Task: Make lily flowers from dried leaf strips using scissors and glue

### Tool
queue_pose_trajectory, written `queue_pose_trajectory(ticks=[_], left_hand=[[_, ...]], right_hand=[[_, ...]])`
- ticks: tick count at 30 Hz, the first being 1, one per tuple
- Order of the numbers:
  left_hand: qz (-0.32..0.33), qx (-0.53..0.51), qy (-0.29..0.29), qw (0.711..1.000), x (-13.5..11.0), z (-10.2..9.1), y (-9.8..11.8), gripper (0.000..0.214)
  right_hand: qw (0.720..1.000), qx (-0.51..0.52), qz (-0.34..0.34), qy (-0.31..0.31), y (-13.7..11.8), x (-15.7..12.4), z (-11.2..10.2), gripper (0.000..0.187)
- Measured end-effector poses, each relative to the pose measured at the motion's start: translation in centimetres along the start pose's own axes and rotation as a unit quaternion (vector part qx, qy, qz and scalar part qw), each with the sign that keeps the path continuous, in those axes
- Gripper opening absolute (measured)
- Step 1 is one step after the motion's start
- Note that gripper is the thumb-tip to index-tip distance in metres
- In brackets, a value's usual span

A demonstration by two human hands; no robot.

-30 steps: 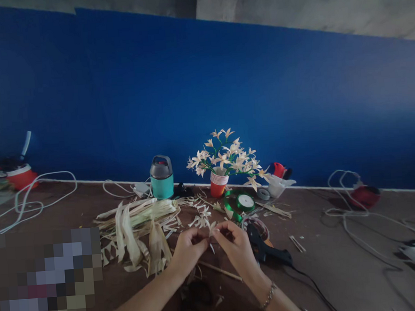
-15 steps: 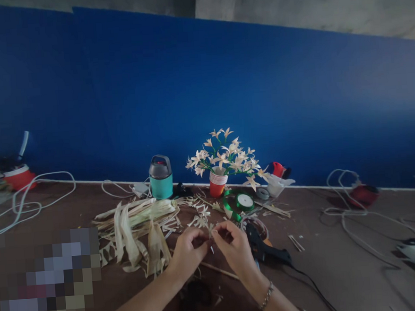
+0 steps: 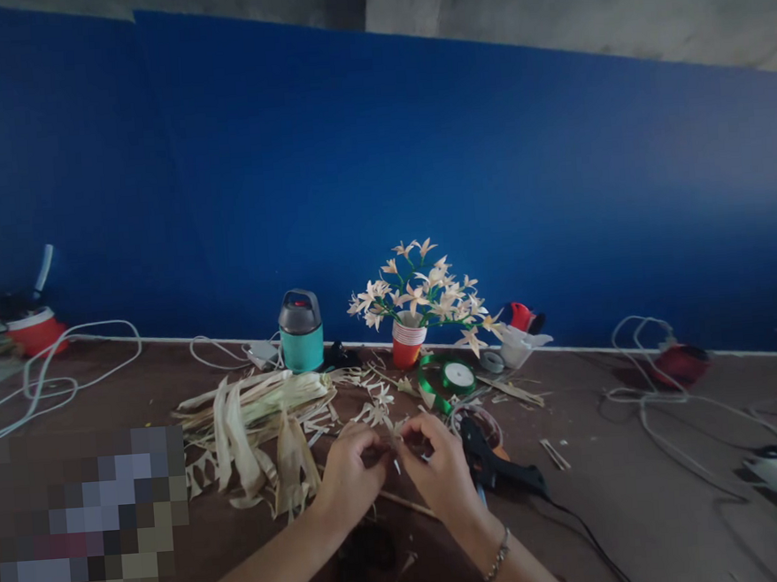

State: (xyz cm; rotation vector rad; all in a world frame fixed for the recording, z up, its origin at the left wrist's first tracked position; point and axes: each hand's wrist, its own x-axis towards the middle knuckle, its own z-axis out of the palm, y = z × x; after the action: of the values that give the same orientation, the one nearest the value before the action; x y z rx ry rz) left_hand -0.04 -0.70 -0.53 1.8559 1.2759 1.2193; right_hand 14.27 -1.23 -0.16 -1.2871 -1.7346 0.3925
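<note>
My left hand and my right hand meet low in the middle of the view, fingertips pinched together. Between them is a small pale strip, apparently corn husk; the fingers hide most of it. Just beyond lie small cut husk flowers. Dried corn husks are heaped left of my left hand. A black glue gun lies right of my right hand. A thin stick runs under the hands, and dark scissors lie in shadow below them.
Husk flowers on green stems stand in stacked paper cups at the back. In front is a green ribbon spool. A teal and grey container stands left. White cables and a red object lie right. A blue panel rises behind.
My fingers have shifted very slightly around the pale strip, still pinched close together. Everything else on the table looks the same.
</note>
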Motion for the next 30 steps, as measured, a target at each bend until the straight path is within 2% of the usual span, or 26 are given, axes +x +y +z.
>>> queue_pose_trajectory(ticks=[7, 17, 20, 24, 30], left_hand=[[0.03, 0.032, 0.009, 0.999, -0.2, 0.1, -0.2, 0.017], [0.081, 0.057, 0.007, 0.995, -0.3, 0.2, -0.6, 0.016], [0.058, 0.041, 0.008, 0.997, -0.2, 0.1, -0.4, 0.015], [0.017, -0.014, 0.006, 1.0, 0.2, 0.0, -0.4, 0.014], [-0.033, -0.051, -0.004, 0.998, 0.4, -0.1, -0.6, 0.009]], right_hand=[[1.0, -0.017, -0.015, -0.002, -0.4, -0.2, 0.0, 0.008], [1.0, -0.02, -0.002, 0.009, -0.4, -0.2, 0.2, 0.01], [1.0, 0.0, 0.006, 0.014, -0.6, -0.4, 0.0, 0.009], [0.999, 0.038, 0.028, 0.021, -0.9, -0.7, -0.7, 0.022], [0.981, 0.129, 0.135, 0.053, -0.7, -0.1, -0.8, 0.021]])
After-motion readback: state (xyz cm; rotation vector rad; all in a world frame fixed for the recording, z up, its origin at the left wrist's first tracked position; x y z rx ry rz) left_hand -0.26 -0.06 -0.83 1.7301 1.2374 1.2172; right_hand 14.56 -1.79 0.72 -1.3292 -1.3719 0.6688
